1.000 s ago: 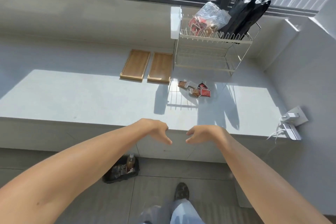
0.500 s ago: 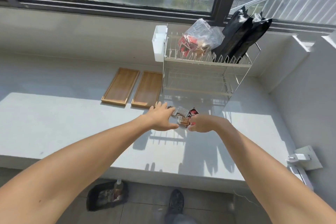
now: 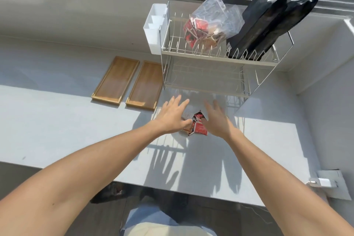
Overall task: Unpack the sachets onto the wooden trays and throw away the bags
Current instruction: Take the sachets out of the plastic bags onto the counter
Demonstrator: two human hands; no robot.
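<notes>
Both hands spread flat, gripping nothing — left hand and right hand flank the sachets piled on the counter, right of the trays. Sachets look light, thin, slippery — best scooped from the edges.

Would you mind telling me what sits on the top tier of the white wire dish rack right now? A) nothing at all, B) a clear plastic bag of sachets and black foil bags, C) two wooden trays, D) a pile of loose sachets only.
B: the clear plastic bag of sachets and the black foil bags stand on the top tier of the white wire dish rack, while both wooden trays lie on the counter.
</notes>
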